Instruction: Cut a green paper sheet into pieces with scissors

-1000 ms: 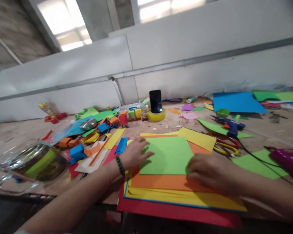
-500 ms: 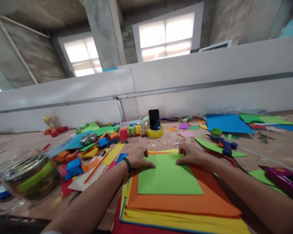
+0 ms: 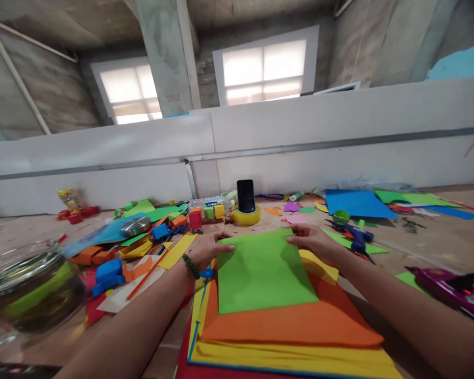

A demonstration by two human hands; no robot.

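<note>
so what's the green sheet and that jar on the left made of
Green sheet: looks like matte craft foam or thick paper, flat colour with no shine; held at its far corners by the left hand and right hand. Jar: probably clear glass, see-through with bright reflections; blurred, so plastic is possible.

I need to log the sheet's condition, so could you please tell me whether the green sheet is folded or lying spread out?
Spread out: the green sheet shows one unbroken face, with both hands at its far corners.
</note>
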